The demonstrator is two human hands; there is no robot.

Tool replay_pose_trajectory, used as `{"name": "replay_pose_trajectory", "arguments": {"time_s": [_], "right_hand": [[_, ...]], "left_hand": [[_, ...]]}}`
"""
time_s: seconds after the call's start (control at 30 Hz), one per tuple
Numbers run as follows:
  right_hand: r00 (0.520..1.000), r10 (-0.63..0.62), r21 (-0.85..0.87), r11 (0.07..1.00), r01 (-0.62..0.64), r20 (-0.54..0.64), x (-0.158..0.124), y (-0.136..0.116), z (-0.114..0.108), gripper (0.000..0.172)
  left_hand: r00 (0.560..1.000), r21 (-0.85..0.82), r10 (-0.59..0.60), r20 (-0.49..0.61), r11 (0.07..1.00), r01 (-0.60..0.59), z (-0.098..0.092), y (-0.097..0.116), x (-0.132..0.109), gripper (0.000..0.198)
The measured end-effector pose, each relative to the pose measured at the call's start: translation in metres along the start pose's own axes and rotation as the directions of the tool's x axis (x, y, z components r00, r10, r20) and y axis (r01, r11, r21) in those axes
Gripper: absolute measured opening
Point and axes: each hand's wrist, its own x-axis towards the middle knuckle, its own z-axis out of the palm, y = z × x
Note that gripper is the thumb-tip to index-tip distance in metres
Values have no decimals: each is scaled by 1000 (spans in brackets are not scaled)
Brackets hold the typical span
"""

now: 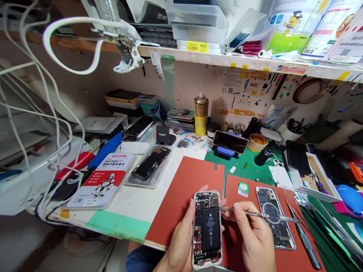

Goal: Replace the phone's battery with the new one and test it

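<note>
My left hand (pixel 181 238) is closed around an opened smartphone (pixel 197 211), held upright with its insides facing me. A black battery (pixel 211 230) with an apple logo sits in the phone's frame. Between the fingers of my right hand (pixel 253 236) is a thin metal pry tool (pixel 257 214). Its tip reaches the phone's right edge, near the battery's top; whether it touches cannot be made out. Right of my right hand, a phone back housing (pixel 285 238) with a round charging coil lies on the reddish-brown mat (pixel 181 185).
A phone screen part (pixel 151 162) rests on a plastic case, beside a battery package (pixel 102 179). A phone stands on a blue holder (pixel 225 152) near a spray can (pixel 201 117). Screwdriver (pixel 307 245) and tweezers lie at right. White cables (pixel 53 98) hang left; a shelf (pixel 193 56) overhangs.
</note>
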Motion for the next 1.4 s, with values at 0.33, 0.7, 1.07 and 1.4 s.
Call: {"name": "replay_pose_trajectory", "arguments": {"time_s": [0.33,0.7,1.07,1.4], "right_hand": [[991,130,288,948,-137,43,5,5,0,33],[970,237,404,883,-240,58,8,4,1,37],[922,371,486,788,-377,113,11,2,2,38],[902,397,523,739,-423,169,13,1,1,36]], "left_hand": [[1000,-55,-6,15,998,7,3,2,0,66],[999,-50,-23,32,998,25,6,4,1,70],[1000,-30,4,-4,1000,-4,6,4,1,65],[1000,5,-16,-12,1000,16,4,5,1,66]]}}
